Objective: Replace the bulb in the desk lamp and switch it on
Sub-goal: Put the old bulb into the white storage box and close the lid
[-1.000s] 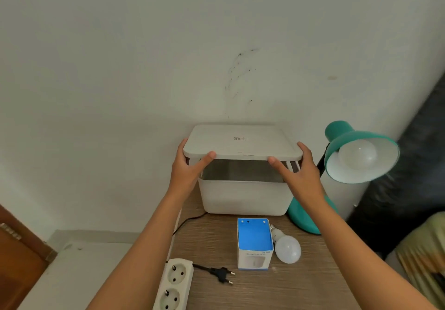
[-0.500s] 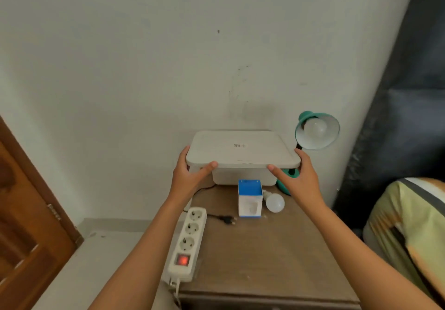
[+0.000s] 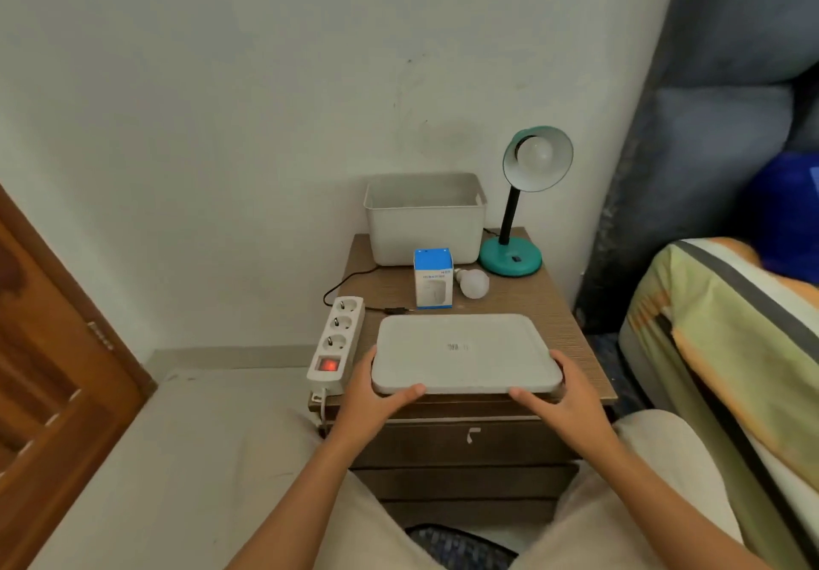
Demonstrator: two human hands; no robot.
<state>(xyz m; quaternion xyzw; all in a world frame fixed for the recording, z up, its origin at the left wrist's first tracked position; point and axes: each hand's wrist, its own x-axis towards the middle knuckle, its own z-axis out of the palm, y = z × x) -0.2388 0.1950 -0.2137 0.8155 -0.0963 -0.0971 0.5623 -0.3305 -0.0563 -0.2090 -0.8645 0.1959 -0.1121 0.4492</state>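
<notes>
A teal desk lamp (image 3: 510, 255) stands at the back right of the wooden nightstand (image 3: 563, 312), with a white bulb (image 3: 537, 154) in its shade. A loose white bulb (image 3: 473, 282) lies beside a blue and white bulb box (image 3: 433, 278). My left hand (image 3: 376, 392) and my right hand (image 3: 559, 392) grip the two near corners of a white lid (image 3: 465, 352) lying flat at the nightstand's front. The open white bin (image 3: 424, 219) stands against the wall.
A white power strip (image 3: 337, 343) with a lit red switch lies along the nightstand's left edge; a black plug (image 3: 394, 311) lies unplugged beside it. A wooden door (image 3: 53, 392) is at the left, a bed (image 3: 727, 348) at the right.
Both hands lifted the lid off the bin and brought it toward me, down onto the front of the nightstand. The view pulled back and the bin now stands open.
</notes>
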